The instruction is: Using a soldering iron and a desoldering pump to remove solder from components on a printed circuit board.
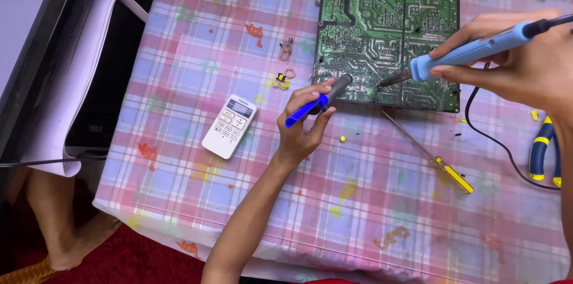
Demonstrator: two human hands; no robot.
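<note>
Gripped in the left hand (304, 120), a blue-and-grey desoldering pump (319, 100) touches the green circuit board (388, 45). Right hand (525, 60) clasps a light-blue soldering iron (471, 52), tip on the board.

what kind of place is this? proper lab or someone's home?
Likely a home repair spot, not a lab: a table under a pastel checked cloth, with a green circuit board, a white remote control and a yellow-handled screwdriver lying loose. Red carpet shows below the table.
</note>
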